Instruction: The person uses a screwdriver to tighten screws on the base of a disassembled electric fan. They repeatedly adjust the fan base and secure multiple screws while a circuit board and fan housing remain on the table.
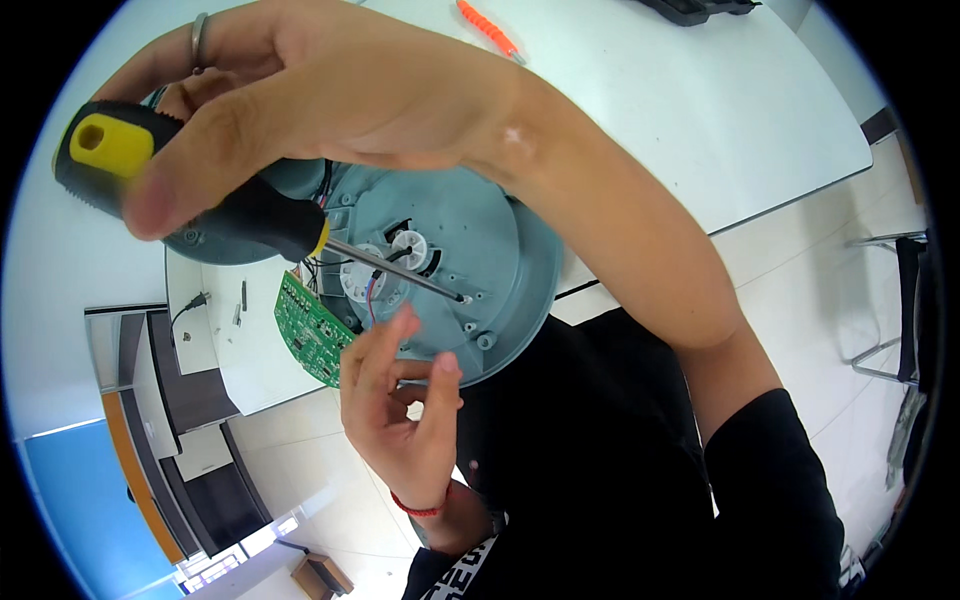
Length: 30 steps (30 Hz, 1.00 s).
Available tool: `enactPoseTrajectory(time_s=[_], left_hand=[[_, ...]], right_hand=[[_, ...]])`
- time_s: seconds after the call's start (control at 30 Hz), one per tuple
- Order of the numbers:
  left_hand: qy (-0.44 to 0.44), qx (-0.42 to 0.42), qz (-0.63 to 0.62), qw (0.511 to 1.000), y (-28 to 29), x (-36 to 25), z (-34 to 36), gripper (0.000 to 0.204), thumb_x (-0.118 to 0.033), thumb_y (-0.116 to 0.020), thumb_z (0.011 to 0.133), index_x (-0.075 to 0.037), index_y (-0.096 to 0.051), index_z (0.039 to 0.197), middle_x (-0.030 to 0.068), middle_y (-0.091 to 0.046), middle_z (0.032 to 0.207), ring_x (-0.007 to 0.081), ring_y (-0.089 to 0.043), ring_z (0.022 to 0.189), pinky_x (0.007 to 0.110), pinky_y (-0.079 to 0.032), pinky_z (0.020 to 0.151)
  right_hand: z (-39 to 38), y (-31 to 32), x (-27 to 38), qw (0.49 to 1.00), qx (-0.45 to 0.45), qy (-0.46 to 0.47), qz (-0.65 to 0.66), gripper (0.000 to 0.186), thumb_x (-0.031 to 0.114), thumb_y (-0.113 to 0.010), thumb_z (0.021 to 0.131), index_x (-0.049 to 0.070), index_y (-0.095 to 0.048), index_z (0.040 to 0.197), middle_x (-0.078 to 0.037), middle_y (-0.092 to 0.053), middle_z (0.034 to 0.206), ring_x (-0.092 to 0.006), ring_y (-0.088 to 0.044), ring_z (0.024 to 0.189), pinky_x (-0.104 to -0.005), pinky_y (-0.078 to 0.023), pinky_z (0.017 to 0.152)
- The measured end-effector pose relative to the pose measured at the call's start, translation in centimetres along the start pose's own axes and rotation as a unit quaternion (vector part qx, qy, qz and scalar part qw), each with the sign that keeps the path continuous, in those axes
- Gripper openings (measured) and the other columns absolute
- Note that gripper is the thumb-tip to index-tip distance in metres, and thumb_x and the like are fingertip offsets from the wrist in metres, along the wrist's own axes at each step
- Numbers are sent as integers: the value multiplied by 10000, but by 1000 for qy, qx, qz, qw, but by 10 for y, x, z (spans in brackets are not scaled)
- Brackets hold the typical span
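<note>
My right hand point(270, 90) is wrapped round the black-and-yellow handle of a screwdriver point(390, 268). Its shaft slants down across a round grey-blue plastic housing point(480, 225), and a small shiny bit, perhaps a screw, shows at the tip. Just below the tip, my left hand point(405, 400) hovers by the housing's near edge, fingers loosely bent and apart, with nothing visible in them. A green circuit board point(310, 335) hangs at the housing's left side, joined by thin wires. White round parts point(408, 248) sit in the housing's middle.
The white table point(640, 120) carries an orange-handled tool point(488, 30) at the far side and a black case point(700, 8) beyond it. A black cable with a plug point(190, 305) and small loose pieces lie at the left. A chair point(905, 310) stands at the right.
</note>
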<state>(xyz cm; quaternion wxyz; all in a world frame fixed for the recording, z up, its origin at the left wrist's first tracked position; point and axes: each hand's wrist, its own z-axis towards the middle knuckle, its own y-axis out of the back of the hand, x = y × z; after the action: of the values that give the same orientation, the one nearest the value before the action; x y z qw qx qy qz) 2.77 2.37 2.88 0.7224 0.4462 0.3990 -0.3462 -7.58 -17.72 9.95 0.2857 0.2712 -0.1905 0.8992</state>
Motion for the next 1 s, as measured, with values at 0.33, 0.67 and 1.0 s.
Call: enactPoseTrajectory(time_s=[0.33,0.67,1.0], left_hand=[[-34,77,78,993,-3,8,30,262,32,-799,813,-9,-754,1068,86,-730,1033,17,-425,471,186,-340,483],[-15,75,58,995,-14,6,32,151,34,-834,774,17,-744,894,99,-753,932,30,-482,484,196,-373,513],[-1,35,49,998,-19,8,30,141,36,-845,771,22,-738,861,92,-741,889,33,-545,513,187,-371,482]], right_hand=[[6,5,-11,985,37,3,167,563,278,-757,829,-80,-671,1255,-213,-717,1078,-266,-681,914,-282,-510,886],[-20,8,22,996,14,23,87,556,327,-851,774,-45,-733,1171,-188,-725,1067,-221,-672,834,-272,-542,793],[16,13,-21,977,58,9,204,487,201,-810,826,-67,-640,1195,-170,-715,991,-202,-698,808,-269,-578,719]])
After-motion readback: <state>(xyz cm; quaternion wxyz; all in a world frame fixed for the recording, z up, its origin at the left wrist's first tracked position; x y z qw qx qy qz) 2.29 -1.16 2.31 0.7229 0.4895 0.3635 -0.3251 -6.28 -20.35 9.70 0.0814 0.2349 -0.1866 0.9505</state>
